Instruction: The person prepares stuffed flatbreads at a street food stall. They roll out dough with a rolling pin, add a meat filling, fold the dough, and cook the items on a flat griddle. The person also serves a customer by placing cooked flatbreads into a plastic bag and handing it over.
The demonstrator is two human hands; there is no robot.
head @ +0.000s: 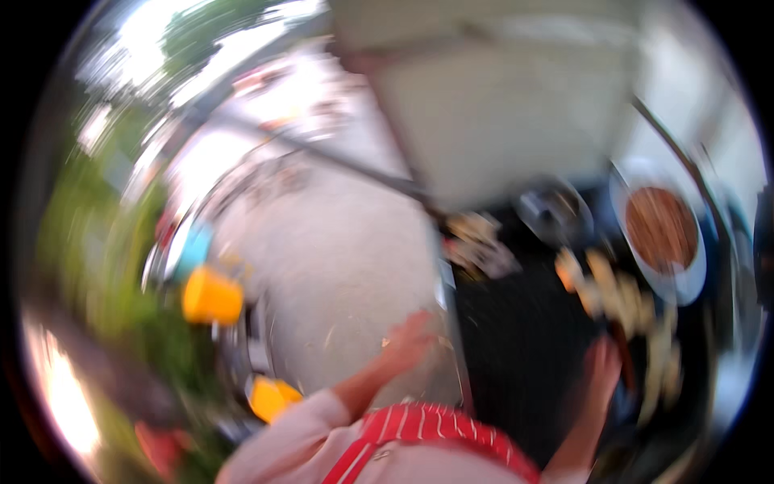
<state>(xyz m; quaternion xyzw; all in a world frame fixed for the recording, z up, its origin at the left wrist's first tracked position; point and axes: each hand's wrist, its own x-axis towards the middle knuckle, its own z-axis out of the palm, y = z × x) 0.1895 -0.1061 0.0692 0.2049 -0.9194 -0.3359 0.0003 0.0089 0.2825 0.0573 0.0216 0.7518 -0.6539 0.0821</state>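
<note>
Strong motion blur covers the whole view. My left hand [412, 336] hangs over a pale concrete floor [338, 272]; its fingers look spread, with nothing visible in them. To the right, my right hand [603, 363] is over a dark surface [514, 339]. Close beside its fingers is a narrow reddish-brown object [623, 357], and whether they touch is too blurred to tell. Beyond that hand lie several pale, long pieces [617, 290], possibly wood. A white oval basin [695, 281] holds a reddish-brown mass [661, 230]. I wear a red striped apron [417, 423].
A round metal vessel [555, 210] and a pale crumpled heap [481, 245] lie near the wall [508, 115]. Along the floor's left side are a yellow container [211, 296], another yellow container [272, 399] and a light-blue container [195, 248]. Greenery [91, 242] borders the left.
</note>
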